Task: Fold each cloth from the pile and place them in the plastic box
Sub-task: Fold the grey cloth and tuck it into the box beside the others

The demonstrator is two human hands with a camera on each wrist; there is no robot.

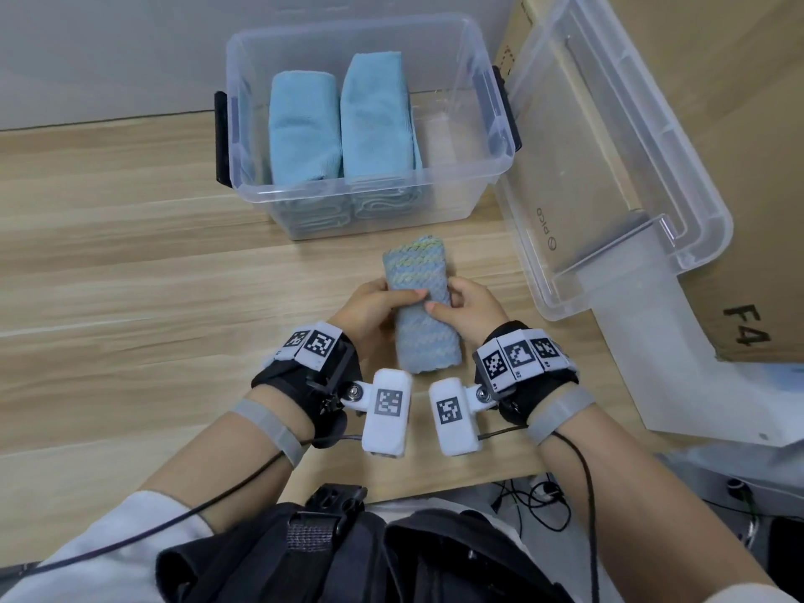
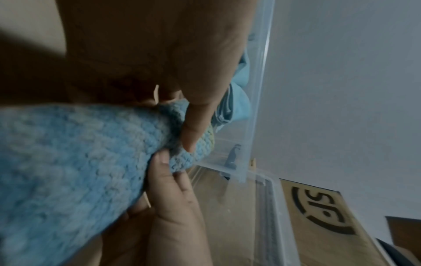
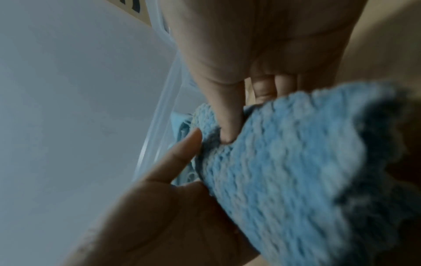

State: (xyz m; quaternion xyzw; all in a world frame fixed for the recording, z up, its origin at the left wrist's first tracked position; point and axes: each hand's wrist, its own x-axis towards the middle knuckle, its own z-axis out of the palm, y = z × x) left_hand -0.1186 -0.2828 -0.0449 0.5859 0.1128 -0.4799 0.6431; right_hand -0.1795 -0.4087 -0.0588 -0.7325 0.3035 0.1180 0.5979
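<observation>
A folded knitted cloth (image 1: 420,298), blue with green stripes, is held lengthwise over the wooden table (image 1: 130,263), just in front of the clear plastic box (image 1: 370,202). My left hand (image 1: 378,302) grips its left side, thumb across the top. My right hand (image 1: 465,304) grips its right side, thumb on top too. The wrist views show the same knitted cloth (image 2: 79,162) (image 3: 296,162) pinched between thumbs and fingers. Inside the box lie two stacks of folded light-blue cloths (image 1: 304,128) (image 1: 376,119); the box's right part is empty.
The box's clear lid (image 1: 609,158) leans against a cardboard carton (image 1: 718,124) at the right. A white wall stands behind the box. The table's front edge runs near my body, with cables (image 1: 535,498) below it.
</observation>
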